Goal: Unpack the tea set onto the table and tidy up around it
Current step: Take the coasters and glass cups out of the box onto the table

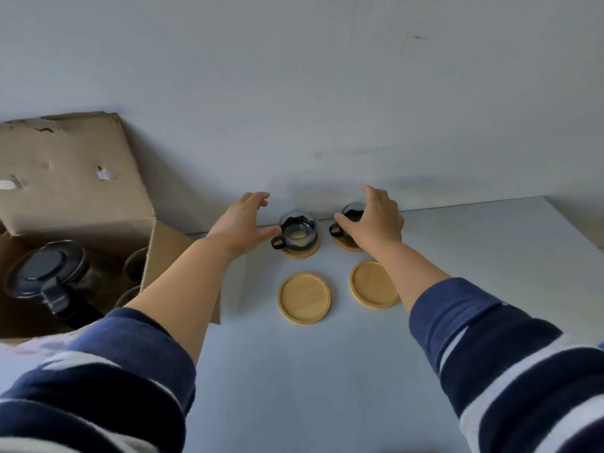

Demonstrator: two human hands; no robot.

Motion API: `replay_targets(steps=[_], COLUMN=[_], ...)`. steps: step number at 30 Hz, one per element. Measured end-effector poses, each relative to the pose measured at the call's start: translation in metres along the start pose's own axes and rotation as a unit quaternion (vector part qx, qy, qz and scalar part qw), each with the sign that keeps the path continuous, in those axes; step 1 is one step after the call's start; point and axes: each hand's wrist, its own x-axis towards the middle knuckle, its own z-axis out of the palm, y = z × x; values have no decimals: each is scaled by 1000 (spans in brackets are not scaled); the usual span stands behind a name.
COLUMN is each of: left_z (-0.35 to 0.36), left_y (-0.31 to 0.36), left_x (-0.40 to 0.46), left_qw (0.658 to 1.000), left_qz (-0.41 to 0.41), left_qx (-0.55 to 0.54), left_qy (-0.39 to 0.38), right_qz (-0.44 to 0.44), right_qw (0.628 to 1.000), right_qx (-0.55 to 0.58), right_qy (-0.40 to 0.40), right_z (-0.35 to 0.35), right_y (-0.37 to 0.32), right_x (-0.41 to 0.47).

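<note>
Two glass cups with black holders stand on round wooden coasters near the table's far edge: the left cup (298,229) and the right cup (351,214). My left hand (241,224) hovers just left of the left cup, fingers spread, thumb near its black handle. My right hand (376,220) is over the right cup, fingers apart, partly hiding it. Two bare wooden coasters lie nearer to me, the left coaster (304,298) and the right coaster (372,284). A glass teapot with a black lid (45,273) sits in the cardboard box (65,178).
The open cardboard box stands at the left on the white table (327,371), with more glass cups (135,266) inside beside the teapot. A pale wall (294,76) rises right behind the table's far edge. My striped sleeves fill the near corners.
</note>
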Motion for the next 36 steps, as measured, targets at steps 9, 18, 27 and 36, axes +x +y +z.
replay_targets(steps=[9,18,27,36], left_z=[-108,-119,-105,-90], left_y=[-80,-125,-125,-130], left_x=[-111,-171,-155,-154], left_qw=[990,976,909,914], left_qz=[-53,-128,-132,-173], left_qx=[60,167,383,348], left_qy=[113,-59,-96,-118], right_qz=[-240,-380,-381,-355], right_qw=[964,906,826,753], right_qx=[41,75,-335,-489], right_qy=[-107,-168,-244,-262], right_z=[14,65,93,125], right_y=[-137,-265,-309,-323], right_x=[-56,-105,-103,-99])
